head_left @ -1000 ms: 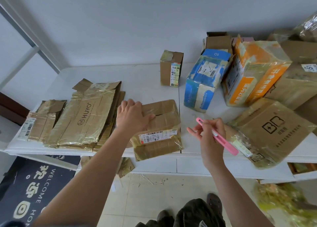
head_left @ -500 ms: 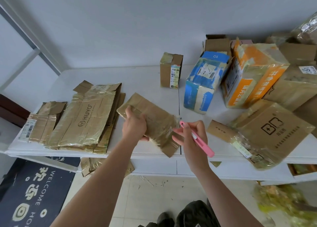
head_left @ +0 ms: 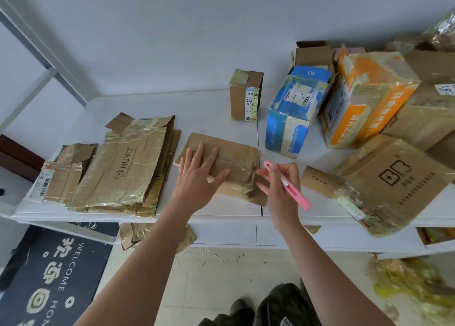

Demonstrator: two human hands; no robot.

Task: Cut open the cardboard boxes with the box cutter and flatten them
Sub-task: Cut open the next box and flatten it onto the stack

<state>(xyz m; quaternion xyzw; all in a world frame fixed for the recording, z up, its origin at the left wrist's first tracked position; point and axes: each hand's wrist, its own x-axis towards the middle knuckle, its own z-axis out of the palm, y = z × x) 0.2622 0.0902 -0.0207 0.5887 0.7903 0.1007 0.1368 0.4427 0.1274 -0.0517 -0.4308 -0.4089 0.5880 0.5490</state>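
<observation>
A small taped brown cardboard box (head_left: 234,158) lies on the white table (head_left: 211,114) near its front edge. My left hand (head_left: 197,175) rests flat on the box's top with its fingers straight and spread. My right hand (head_left: 278,185) is at the box's right end and grips a pink box cutter (head_left: 293,190), whose tip points up and left, close to the box's corner. Whether the blade is out I cannot tell.
Flattened boxes (head_left: 123,168) are stacked at the table's left. Whole boxes stand at the back and right: a small brown one (head_left: 245,94), a blue one (head_left: 293,111), an orange one (head_left: 366,97), and a brown box (head_left: 394,180) overhanging the front edge. Cardboard scraps (head_left: 152,234) lie below.
My left hand turned the small box over and set it back down on the table, then flattened on top. My right hand, holding the cutter, moved left toward the box's right end.
</observation>
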